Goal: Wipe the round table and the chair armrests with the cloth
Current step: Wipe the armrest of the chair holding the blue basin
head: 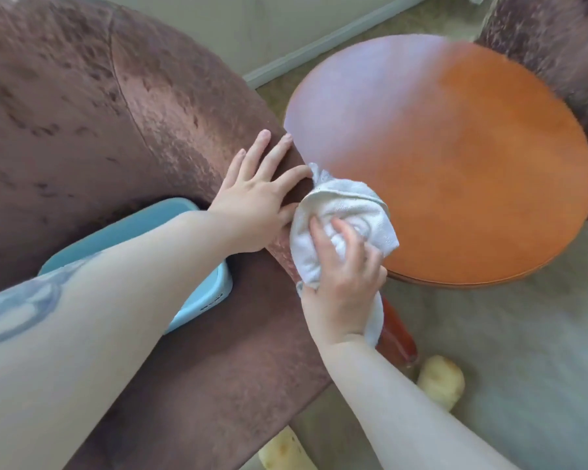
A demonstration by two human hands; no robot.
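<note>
A bunched white cloth (347, 212) lies across the brown velvet chair armrest (238, 334) and the near left rim of the round wooden table (455, 157). My right hand (343, 276) grips the cloth from its near side, fingers curled into the fabric, and a tail of cloth hangs below the wrist. My left hand (255, 198) rests flat on the armrest just left of the cloth, fingers spread, with the thumb and index finger touching the cloth's edge.
A light blue box (197, 290) sits on the chair seat under my left forearm. A second brown chair (557, 45) stands behind the table at top right. The table's red-brown leg (396, 334) stands on beige carpet, with two pale yellowish lumps (442, 381) nearby.
</note>
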